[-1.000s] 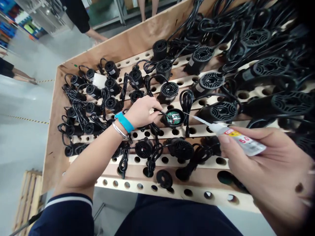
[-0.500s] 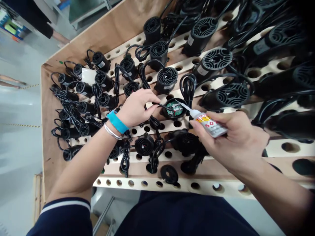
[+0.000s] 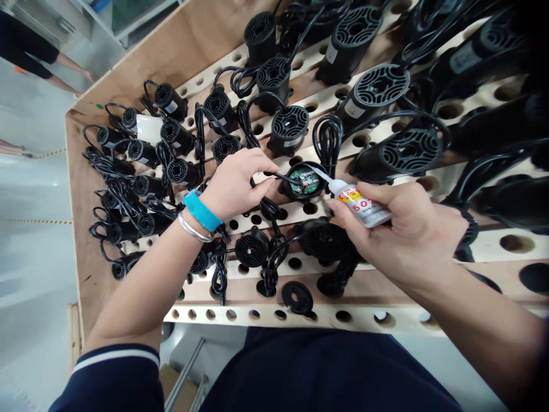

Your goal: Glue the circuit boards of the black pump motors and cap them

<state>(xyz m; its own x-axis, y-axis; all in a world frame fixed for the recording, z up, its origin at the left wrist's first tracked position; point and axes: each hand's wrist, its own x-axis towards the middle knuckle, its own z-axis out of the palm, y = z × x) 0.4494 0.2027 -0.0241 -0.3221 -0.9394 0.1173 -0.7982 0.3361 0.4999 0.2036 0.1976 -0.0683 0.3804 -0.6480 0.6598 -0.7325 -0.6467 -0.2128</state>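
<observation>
Between thumb and forefinger, my left hand [image 3: 240, 182] pinches a black cable [image 3: 285, 177] that runs into an uncovered black round housing [image 3: 293, 194]. Inside that housing lies a green circuit board [image 3: 305, 182] with red and white parts. My right hand [image 3: 398, 234] is closed round a small glue bottle [image 3: 364, 207] marked 502, tilted so its thin white nozzle points down-left at the housing's far rim. Whether the tip touches the housing I cannot tell. A loose black ring-shaped cover [image 3: 297, 298] lies at the near edge.
Capped black cylindrical units [image 3: 289, 129] with coiled cables stand in rows on perforated wooden strips [image 3: 373, 318] all around. A plywood wall [image 3: 171, 48] encloses the far and left sides. A white paper [image 3: 148, 129] rests among the units. Beyond the wall stands another person [image 3: 26, 43].
The view has shifted slightly. My left hand stays at the cable, and the glue bottle's nozzle remains over the housing at a similar tilt. The other person's arms have moved.
</observation>
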